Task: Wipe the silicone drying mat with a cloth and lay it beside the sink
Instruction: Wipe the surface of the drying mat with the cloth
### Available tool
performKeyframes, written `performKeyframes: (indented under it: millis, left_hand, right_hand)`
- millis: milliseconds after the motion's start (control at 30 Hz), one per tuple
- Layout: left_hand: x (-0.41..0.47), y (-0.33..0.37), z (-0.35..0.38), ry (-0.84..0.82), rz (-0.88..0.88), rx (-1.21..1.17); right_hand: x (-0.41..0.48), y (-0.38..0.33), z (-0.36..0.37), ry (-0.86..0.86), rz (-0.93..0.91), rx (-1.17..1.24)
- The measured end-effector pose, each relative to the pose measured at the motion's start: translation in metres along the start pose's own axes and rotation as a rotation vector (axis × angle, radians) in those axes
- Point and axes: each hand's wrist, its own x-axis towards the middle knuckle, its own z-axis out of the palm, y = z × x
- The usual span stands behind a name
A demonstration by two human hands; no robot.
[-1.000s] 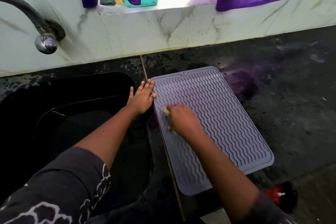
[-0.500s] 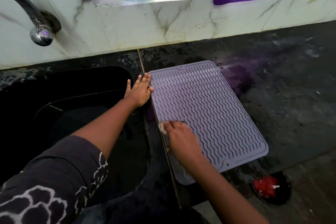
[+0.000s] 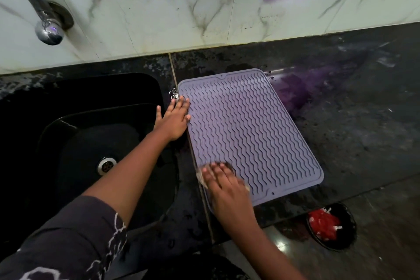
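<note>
Two hands work beside the black sink point(image 3: 95, 107): the left hand point(image 3: 173, 120) lies flat, fingers spread, on the grey silicone mat's point(image 3: 247, 134) left edge. Right hand point(image 3: 223, 185) presses a pale cloth point(image 3: 201, 177), fingers extended, onto the mat's near corner on the dark bench point(image 3: 352, 120).

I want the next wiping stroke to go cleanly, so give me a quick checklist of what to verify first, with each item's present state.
1. Silicone drying mat lies flat on the counter: ok.
2. Left hand steadies the mat's sink-side edge: ok.
3. Cloth sits under the right hand: ok, mostly hidden.
4. Right hand is at the mat's near corner by the sink, unwiped ridges ahead: cannot tell which are wiped.
5. Path across the mat is free of objects: ok.
6. Cloth is damp enough: cannot tell.
</note>
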Motion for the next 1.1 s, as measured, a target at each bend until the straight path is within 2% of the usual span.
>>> performKeyframes:
  millis: [167, 300, 500, 600, 667, 700, 733, 833, 867, 967, 1100]
  left_hand:
    - [-0.009, 0.011, 0.001, 0.015, -0.052, 0.025]
    - [-0.041, 0.018, 0.015, -0.001, -0.038, 0.070]
    - [-0.059, 0.024, 0.035, 0.079, -0.073, 0.009]
    - [-0.060, 0.025, 0.035, 0.076, -0.075, -0.002]
    - [-0.061, 0.025, 0.034, 0.067, -0.079, -0.008]
    - [-0.061, 0.025, 0.033, 0.064, -0.080, -0.006]
    - [-0.062, 0.025, 0.033, 0.064, -0.078, -0.005]
    - [-0.062, 0.027, 0.032, 0.085, -0.075, -0.018]
    - [-0.063, 0.027, 0.033, 0.091, -0.078, -0.022]
    - [-0.062, 0.027, 0.033, 0.095, -0.084, -0.012]
    - [-0.061, 0.027, 0.035, 0.102, -0.085, -0.014]
  right_hand:
    - [0.000, -0.005, 0.005, 0.092, 0.029, -0.092]
    - [-0.006, -0.002, 0.001, -0.057, 0.012, -0.014]
    - [-0.066, -0.009, -0.001, -0.178, 0.008, -0.031]
    - [-0.043, -0.006, -0.026, -0.295, -0.027, -0.105]
    - [-0.010, 0.007, -0.054, -0.476, -0.080, -0.021]
    - [0.006, 0.014, -0.065, -0.513, -0.070, 0.043]
    - [0.020, 0.020, -0.071, -0.452, -0.050, 0.075]
    - [0.039, 0.023, -0.055, -0.084, -0.022, 0.031]
    - [0.034, 0.020, -0.042, -0.042, -0.049, -0.002]
    - [-0.004, 0.025, -0.014, -0.034, -0.129, -0.063]
    - [-0.059, 0.032, -0.014, -0.202, -0.217, -0.079]
